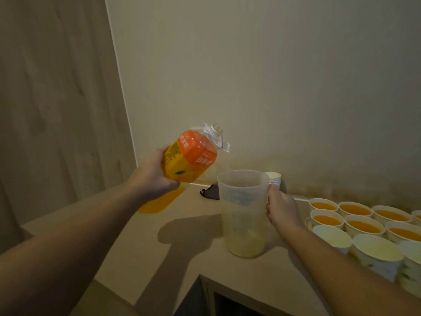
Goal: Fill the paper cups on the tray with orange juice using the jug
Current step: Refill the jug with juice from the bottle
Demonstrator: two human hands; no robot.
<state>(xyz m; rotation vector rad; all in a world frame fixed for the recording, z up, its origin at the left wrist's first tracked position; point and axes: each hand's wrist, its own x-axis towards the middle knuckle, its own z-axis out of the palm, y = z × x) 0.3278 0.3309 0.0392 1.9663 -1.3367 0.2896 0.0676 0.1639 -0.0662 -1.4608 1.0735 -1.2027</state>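
My left hand [151, 176] grips a large orange juice bottle [189, 156] by its body, tilted with the neck pointing up and right, above and left of the jug. The translucent plastic jug [242, 213] stands on the counter with only a thin pale layer at the bottom. My right hand [281, 208] grips the jug's handle on its right side. Paper cups sit at the right: several filled with orange juice [355, 209] at the back, several empty ones [376, 249] nearer me. The tray under them is hidden.
A stack of spare paper cups [273, 177] stands behind the jug by the wall. A small dark object [209, 191] lies on the beige counter [182, 247] behind the jug. The counter's front edge steps back near the bottom centre. A wooden panel rises at the left.
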